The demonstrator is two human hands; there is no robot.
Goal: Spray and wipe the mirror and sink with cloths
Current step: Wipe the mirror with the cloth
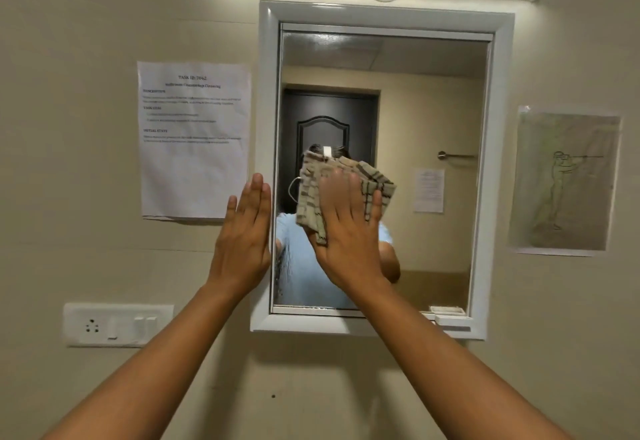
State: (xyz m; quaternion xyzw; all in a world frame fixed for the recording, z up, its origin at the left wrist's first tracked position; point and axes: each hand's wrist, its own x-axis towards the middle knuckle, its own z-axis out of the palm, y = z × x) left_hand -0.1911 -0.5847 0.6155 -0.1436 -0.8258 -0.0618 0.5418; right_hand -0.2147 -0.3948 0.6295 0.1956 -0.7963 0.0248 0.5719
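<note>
Right hand (346, 228) flat, fingers straight, pressing checked cloth (313, 193) onto lower-left mirror (426, 100) glass for wipe contact; left hand (242, 245) flat, empty, on white frame (265, 127), likely bracing; sink out of view.

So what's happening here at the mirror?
A person is wiping a wall mirror in a white frame. The right hand presses a folded, striped beige cloth flat against the glass, fingers straight. The left hand rests open against the frame's left edge, as if bracing. Wet streaks show on the lower left of the glass, so that part looks not yet wiped. The sink is out of view.
</note>
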